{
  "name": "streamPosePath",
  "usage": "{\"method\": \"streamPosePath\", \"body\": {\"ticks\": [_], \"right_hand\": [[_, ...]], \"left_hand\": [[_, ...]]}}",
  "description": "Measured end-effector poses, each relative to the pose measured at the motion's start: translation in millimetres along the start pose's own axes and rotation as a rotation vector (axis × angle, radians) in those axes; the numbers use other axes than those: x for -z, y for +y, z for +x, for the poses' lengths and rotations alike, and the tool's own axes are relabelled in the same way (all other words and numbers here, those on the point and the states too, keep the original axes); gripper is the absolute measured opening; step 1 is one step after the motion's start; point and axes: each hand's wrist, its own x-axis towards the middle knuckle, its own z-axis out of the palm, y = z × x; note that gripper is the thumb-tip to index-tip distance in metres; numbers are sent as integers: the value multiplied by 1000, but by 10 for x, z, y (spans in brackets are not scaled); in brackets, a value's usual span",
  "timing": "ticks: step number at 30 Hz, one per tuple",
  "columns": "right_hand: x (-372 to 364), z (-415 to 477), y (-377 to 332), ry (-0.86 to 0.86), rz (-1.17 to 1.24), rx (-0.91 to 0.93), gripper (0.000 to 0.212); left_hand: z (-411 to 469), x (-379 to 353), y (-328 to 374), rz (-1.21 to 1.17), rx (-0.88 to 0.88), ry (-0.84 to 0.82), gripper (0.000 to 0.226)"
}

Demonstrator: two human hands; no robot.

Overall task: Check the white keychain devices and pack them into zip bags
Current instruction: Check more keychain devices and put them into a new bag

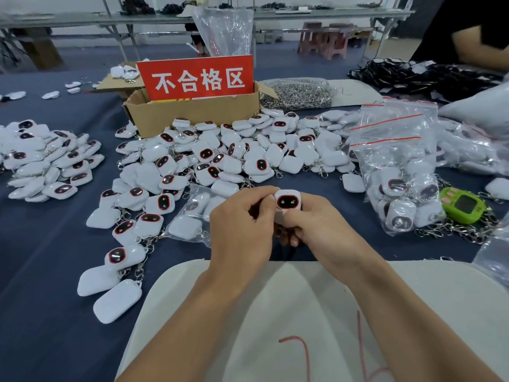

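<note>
A white keychain device (287, 201) with a dark red-rimmed face is held upright above the near table edge. My left hand (242, 224) pinches its left side and my right hand (319, 224) curls round its right side and bottom. Its clasp is hidden under my fingers. A big heap of loose white keychain devices (220, 158) lies just behind my hands. Clear zip bags with red strips (394, 139) stand to the right, some with devices packed inside (402, 205). One packed zip bag (192, 216) lies left of my left hand.
A cardboard box (192, 111) with a red sign (197, 78) stands behind the heap. Another pile of devices (46, 161) lies at the far left. A green toy device (465, 205) and loose metal clasps (451, 230) lie at the right. Another person's arm (479, 48) is at the back right.
</note>
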Motion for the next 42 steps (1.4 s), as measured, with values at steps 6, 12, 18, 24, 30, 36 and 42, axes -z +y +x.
{"method": "streamPosePath", "body": {"ticks": [6, 12, 18, 24, 30, 36, 42], "right_hand": [[1, 29, 32, 11, 59, 56, 29], [15, 44, 59, 19, 50, 22, 28], [42, 24, 98, 396, -401, 213, 15], [11, -41, 61, 543, -480, 438, 22], [18, -24, 69, 554, -484, 425, 20], [15, 12, -4, 434, -59, 211, 28], [92, 24, -28, 232, 179, 5, 18]], "left_hand": [[-2, 7, -24, -16, 12, 2, 25], [-26, 11, -9, -27, 24, -33, 25], [-8, 2, -28, 49, 18, 0, 26], [-52, 30, 0, 137, -140, 96, 27], [-67, 46, -5, 208, -159, 141, 26], [-64, 34, 53, 435, -126, 160, 50], [-62, 10, 19, 356, -246, 134, 32]]}}
